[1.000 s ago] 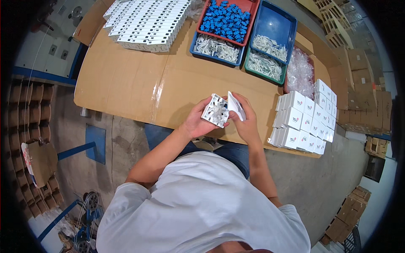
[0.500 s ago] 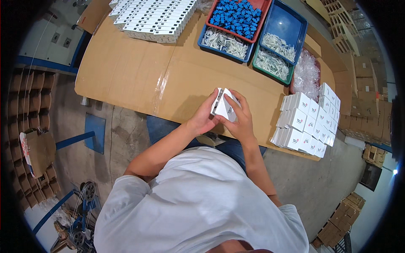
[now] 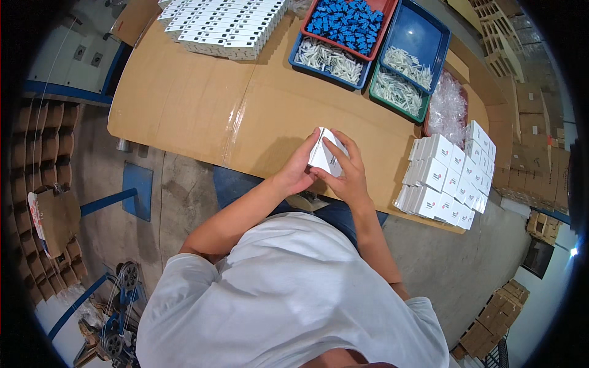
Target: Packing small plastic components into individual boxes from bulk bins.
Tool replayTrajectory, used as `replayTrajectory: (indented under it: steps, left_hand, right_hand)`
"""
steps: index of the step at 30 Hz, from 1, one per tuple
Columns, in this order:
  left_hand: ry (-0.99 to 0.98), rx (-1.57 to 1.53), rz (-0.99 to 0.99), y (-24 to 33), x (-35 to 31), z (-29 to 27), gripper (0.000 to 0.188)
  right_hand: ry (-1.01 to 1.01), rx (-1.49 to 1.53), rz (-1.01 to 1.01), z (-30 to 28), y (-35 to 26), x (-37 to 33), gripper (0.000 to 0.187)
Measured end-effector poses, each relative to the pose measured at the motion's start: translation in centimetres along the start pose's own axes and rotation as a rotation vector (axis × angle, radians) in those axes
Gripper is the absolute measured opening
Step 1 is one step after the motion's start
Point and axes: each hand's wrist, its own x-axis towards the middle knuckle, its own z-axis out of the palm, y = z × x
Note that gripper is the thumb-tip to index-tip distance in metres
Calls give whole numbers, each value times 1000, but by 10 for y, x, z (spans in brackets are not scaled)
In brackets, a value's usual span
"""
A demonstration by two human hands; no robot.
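Between my two hands, over the near edge of the cardboard-covered table (image 3: 184, 110), is a small white box (image 3: 323, 158) with dark print. My left hand (image 3: 299, 165) grips its left side, the thumb lying along the edge. From the right, my right hand (image 3: 347, 167) holds it too, fingers bent over the top face and thumb at the near end. The lid panel lies nearly flat over the box. What is inside the box is hidden.
White boxes (image 3: 438, 178) are piled at the table's right edge. Rows of white boxes (image 3: 221, 27) stand far left. Trays hold blue parts (image 3: 345, 26), white tubes (image 3: 328, 61) and clear plastic bags (image 3: 446, 113). A blue tray (image 3: 417, 30) sits over a green tray (image 3: 392, 105).
The box's side opening, which showed dark contents, is now covered by its white panel. My hands have stayed in almost the same place, pressing the box together.
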Motion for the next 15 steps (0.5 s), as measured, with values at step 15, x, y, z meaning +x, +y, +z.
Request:
replayTrajectory:
  steps: [15]
  left_hand:
    - [-17,8,-12,-3,5,-5,51]
  right_hand:
    - [-8,29,21,0,4,0,67]
